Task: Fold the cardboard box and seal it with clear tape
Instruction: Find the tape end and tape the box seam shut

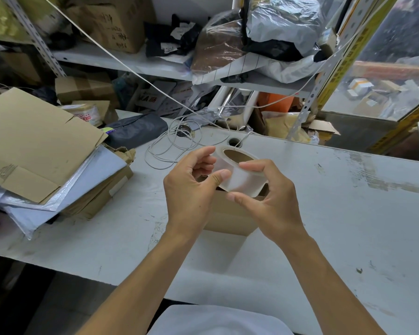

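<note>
Finding the tape's free end looks like the step in hand: turn the roll (pixel 237 175) slowly and feel for the edge with a thumbnail. Both hands hold it above the box (pixel 230 213) on the table (pixel 348 213). The left hand (pixel 191 187) pinches its side between thumb and fingers, while the right hand (pixel 271 199) curls round it, 1 finger over the rim.
</note>
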A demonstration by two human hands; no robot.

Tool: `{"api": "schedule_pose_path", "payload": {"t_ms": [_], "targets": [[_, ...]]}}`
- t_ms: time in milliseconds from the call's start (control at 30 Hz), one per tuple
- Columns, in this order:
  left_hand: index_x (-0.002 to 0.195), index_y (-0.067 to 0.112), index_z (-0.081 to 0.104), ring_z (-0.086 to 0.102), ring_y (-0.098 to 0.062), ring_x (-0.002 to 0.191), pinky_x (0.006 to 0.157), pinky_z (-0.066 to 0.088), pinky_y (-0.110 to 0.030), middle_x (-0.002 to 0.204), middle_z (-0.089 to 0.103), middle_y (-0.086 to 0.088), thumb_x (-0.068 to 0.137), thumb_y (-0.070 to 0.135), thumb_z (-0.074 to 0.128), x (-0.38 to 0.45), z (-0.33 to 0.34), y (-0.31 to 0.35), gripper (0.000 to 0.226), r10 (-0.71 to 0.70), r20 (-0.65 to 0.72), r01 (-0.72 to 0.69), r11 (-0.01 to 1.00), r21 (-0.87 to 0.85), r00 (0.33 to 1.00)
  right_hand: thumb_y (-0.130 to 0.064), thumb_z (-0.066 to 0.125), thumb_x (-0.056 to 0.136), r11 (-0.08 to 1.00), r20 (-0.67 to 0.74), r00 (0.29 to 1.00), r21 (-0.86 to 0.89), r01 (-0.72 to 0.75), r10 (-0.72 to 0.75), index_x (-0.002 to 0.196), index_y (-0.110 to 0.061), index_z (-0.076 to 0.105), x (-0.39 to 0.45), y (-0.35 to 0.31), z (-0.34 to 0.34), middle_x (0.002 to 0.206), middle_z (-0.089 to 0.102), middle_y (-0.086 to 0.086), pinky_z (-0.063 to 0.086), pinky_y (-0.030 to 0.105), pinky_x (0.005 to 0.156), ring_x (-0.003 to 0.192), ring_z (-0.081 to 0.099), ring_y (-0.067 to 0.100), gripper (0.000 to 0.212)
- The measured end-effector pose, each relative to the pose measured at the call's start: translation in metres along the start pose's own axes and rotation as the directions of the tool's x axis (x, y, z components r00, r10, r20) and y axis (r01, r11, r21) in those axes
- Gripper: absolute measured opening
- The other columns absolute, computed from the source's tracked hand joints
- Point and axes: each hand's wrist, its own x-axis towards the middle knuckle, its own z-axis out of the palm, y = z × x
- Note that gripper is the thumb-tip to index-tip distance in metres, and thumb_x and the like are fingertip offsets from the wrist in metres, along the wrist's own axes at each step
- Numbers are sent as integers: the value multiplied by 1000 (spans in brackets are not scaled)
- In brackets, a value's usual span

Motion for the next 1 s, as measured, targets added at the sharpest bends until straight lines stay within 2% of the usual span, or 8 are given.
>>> {"api": "schedule_pose_path", "payload": {"t_ms": [67, 133, 233, 300, 500, 567, 733, 1000], "targets": [[113, 18, 72, 62, -6, 77, 75, 50, -20, 85, 68, 10, 77, 1, 80, 2, -2, -1, 40, 29, 54, -29, 1000, -1, 998, -28, 83, 67, 1000, -13, 1000, 4, -12, 12, 109, -34, 59, 0, -1, 2, 110, 66, -9, 43, 13, 87, 108, 58, -1, 49], [117, 20, 70, 63, -5, 82, 76, 51, -20, 92, 68, 10, 79, 2, 79, 3, -2, -1, 43, 63, 91, -64, 998, 11, 994, -26, 86, 68, 1000, -31, 999, 5, -29, 29, 109, -36, 59, -1, -1, 3, 110, 65, -12, 47, 20, 87, 109, 58, 0, 49], [122, 22, 68, 64, -4, 100, 87, 55, -23, 112, 69, 4, 83, 10, 78, 8, -7, -1, 42, 67, 29, -68, 997, 32, 997, -20, 90, 68, 999, -54, 998, 17, -34, 34, 107, -36, 59, -5, 0, 2, 111, 65, -15, 43, 15, 89, 110, 57, -3, 52], [118, 19, 71, 66, -6, 100, 89, 55, -23, 110, 70, 6, 87, 13, 75, 7, -9, -1, 32, 118, 24, -120, 987, 109, 993, -19, 90, 68, 1000, -58, 998, 13, -22, 23, 108, -35, 59, -7, -1, 2, 110, 65, -14, 41, 10, 89, 110, 57, -3, 53], [112, 16, 75, 68, -6, 100, 83, 49, -9, 106, 70, 7, 90, 9, 71, -5, -2, 1, 23, 249, -29, -235, 941, 243, 968, -21, 89, 67, 999, -101, 994, -11, 30, -31, 110, -32, 58, -8, -4, 8, 109, 65, -8, 43, 15, 91, 109, 58, -1, 54], [106, 17, 76, 69, -5, 97, 82, 52, -13, 102, 72, 8, 89, 7, 71, -3, -3, 2, 20, 224, -45, -209, 952, 224, 974, -21, 89, 67, 1000, -101, 995, -6, 27, -28, 110, -32, 58, -9, -4, 9, 109, 65, -7, 45, 18, 91, 109, 59, 2, 54], [94, 16, 78, 72, -10, 87, 81, 57, -28, 92, 76, 4, 86, 6, 74, -2, -2, 5, 14, 48, -94, -43, 998, 53, 994, -26, 84, 67, 999, -94, 994, -19, 47, -48, 110, -33, 56, -11, -5, 9, 109, 64, -8, 47, 24, 91, 108, 60, 8, 52], [88, 15, 78, 70, -10, 79, 71, 52, -20, 85, 76, 3, 86, 7, 73, -4, 9, 5, 10, -56, -209, 39, 996, -83, 976, -21, 90, 66, 995, -110, 990, -52, 89, -94, 111, -33, 55, -11, -4, 14, 107, 62, -13, 50, 27, 90, 107, 61, 14, 58]]}}
